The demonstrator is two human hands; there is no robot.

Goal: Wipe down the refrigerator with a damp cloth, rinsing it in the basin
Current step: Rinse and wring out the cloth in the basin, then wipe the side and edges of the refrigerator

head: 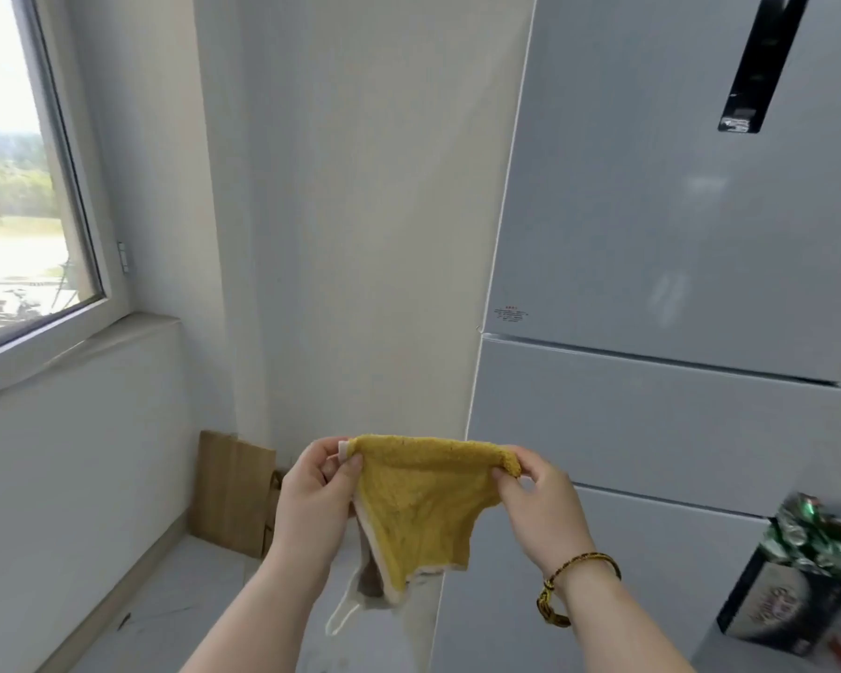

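Observation:
A yellow cloth (421,502) with a pale border hangs spread between both hands in front of me. My left hand (314,497) pinches its upper left corner. My right hand (537,502) pinches the upper right corner; a braided bracelet circles that wrist. The white refrigerator (676,235) fills the right side, its side panel (384,211) facing me and its door fronts turned to the right. The cloth is held low, just left of the refrigerator's front edge, apart from it. No basin is in view.
A window (15,177) with a sill is at the left. Wooden boards (231,493) lean in the corner on the floor. A dark box with shiny green wrapping (807,575) stands at the lower right.

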